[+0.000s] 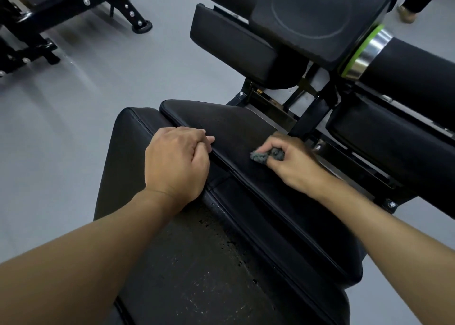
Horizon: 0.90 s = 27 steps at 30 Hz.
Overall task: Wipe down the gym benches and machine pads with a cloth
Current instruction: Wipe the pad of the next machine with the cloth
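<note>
Left hand [176, 162] grips the pad [234, 127] edge; right hand [293, 163] pinches the bunched cloth [259, 156] against it. Spreading the cloth flat should widen each stroke.

Floor [86, 108]: smooth grey sheet surface, evenly lit, with soft pale reflections and faint scuffs toward the far left. Far left: 1 black steel equipment frame [61, 2] stood on the floor, fastened with silver bolts [86, 1] and ending in a rubber foot [142, 26]. Far right: 1 bystander's shoe [407, 14] on the floor.
</note>
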### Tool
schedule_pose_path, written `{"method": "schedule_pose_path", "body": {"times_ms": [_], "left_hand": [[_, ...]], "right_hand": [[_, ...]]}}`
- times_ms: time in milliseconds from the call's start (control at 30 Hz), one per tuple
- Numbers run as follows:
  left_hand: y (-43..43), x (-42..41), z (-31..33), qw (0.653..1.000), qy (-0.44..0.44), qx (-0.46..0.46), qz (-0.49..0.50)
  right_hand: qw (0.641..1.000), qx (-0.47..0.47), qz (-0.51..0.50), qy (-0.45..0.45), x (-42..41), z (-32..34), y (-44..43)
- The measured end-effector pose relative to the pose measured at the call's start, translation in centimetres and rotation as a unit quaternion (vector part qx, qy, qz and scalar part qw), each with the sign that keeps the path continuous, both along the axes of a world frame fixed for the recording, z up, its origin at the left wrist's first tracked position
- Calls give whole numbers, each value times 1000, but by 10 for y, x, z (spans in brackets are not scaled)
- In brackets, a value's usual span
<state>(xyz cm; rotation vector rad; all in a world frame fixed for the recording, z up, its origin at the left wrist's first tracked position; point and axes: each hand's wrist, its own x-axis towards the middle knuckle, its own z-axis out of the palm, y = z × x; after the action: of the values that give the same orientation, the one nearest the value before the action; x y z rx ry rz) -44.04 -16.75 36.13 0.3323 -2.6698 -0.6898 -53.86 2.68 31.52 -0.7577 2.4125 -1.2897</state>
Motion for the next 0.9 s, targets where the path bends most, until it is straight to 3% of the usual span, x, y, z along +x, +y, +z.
{"method": "schedule_pose_path", "body": {"times_ms": [133, 300, 400, 533, 700, 900], "left_hand": [[-1, 0, -1, 1000, 2, -3, -4], [-3, -1, -3, 1000, 12, -6, -9], [-2, -1, -3, 1000, 9, -3, -7], [-3, -1, -3, 1000, 19, -4, -10], [-3, -1, -4, 1000, 23, -2, -8], [-5, -1, -6, 999, 42, -6, -10]], "right_hand": [[995, -8, 40, -89, 13, 7, 40], [999, 28, 29, -11, -6, -3, 27], [999, 45, -13, -17, -19, -11, 10], [995, 57, 34, -70, -3, 1, 54], [997, 71, -6, 15, -31, -22, 15], [997, 58, 52, -15, -21, -16, 56]]}}
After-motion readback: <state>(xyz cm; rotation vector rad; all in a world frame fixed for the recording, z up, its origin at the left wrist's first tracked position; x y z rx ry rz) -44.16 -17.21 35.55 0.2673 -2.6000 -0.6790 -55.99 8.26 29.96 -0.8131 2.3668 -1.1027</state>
